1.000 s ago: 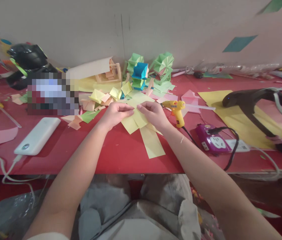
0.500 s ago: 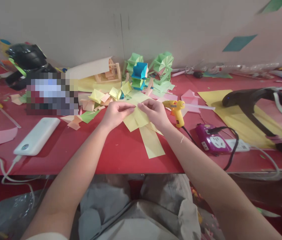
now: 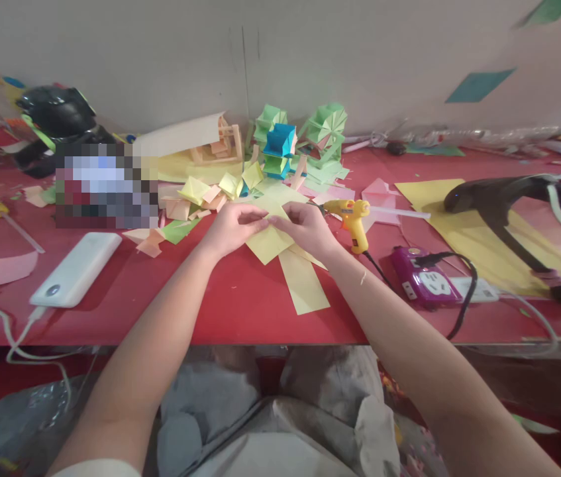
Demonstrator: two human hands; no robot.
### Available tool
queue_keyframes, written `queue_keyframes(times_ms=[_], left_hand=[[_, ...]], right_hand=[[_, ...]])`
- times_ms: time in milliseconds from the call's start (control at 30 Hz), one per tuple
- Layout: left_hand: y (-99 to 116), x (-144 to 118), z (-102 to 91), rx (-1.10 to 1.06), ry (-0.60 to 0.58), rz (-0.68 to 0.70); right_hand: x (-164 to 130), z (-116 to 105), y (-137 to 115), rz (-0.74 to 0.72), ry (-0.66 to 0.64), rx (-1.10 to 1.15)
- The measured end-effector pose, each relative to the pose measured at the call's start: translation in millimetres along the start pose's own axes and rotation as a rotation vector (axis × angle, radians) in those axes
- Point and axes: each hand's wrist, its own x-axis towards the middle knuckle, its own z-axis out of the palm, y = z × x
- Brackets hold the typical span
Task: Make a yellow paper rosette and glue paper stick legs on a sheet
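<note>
Where the two hands meet above the red table (image 3: pixel 240 308), the left hand (image 3: pixel 235 232) and right hand (image 3: pixel 305 228) hold a pale yellow sheet (image 3: pixel 269 248) in narrow pinch grips — thumbs and fingertips close together at its upper part. Whether the sheet touches the paper beneath is unclear. A pale yellow strip (image 3: pixel 305 285) extends below it toward the table's front edge. A yellow glue gun (image 3: pixel 354 222) is positioned just beside the right hand; a purple socket block (image 3: pixel 424 275) — black plug inserted — lies farther right. A white power bank (image 3: pixel 76 268) lies left of the left forearm.
</note>
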Motion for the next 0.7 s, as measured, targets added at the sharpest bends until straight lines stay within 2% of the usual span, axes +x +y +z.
queue_keyframes(times_ms=[100,267,567,700], left_hand=[[1.5,-0.3,-1.3,0.026,-0.060,-0.012],[-0.5,1.8,-1.0,0.069,0.028,0.076],[-3.1,4.5,-9.3,0.081,0.089,0.110],[-4.5,3.7,-9.8,0.032,0.052,0.029]], right_hand=[[0.3,-0.5,-1.0,-0.045,0.030,-0.101],[-0.2,-2.3,-5.8,-0.057,-0.040,-0.135],[-0.5,-3.7,-4.2,0.036,-0.100,-0.157],[-0.7,-3.6,-2.7,0.002,-0.092,-0.150]])
